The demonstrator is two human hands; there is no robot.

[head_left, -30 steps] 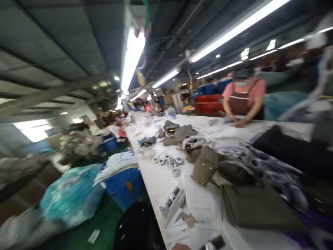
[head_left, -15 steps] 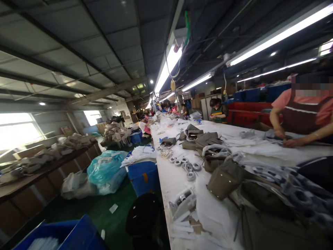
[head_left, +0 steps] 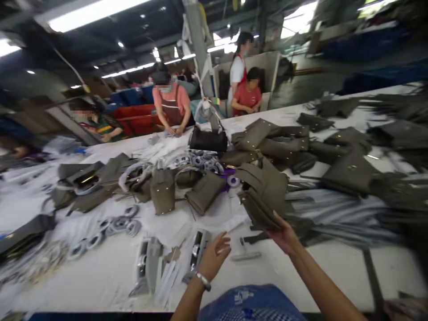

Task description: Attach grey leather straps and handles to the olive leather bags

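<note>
My right hand [head_left: 284, 234] grips the lower edge of an olive-brown bag [head_left: 264, 189], fingers under it and thumb on its face. My left hand [head_left: 216, 256], with a bracelet at the wrist, hovers over the white table [head_left: 100, 278], fingers apart and slightly curled, holding nothing. Beside it lies a tape dispenser [head_left: 197, 247], with another dispenser [head_left: 145, 263] farther left. Beyond my hands are more olive-brown bags [head_left: 163, 191] and a black roll-shaped bag [head_left: 207, 139].
Coiled white rings [head_left: 123, 225] lie at the left. Bags and grey strips [head_left: 337, 214] cover the right side. Across the table, a person in a brown apron [head_left: 172, 109] works, with other people nearby. A post [head_left: 200, 49] rises behind the table.
The view has swung right and down from the aisle onto the table. Both my hands are now visible, the right one on an olive-brown bag.
</note>
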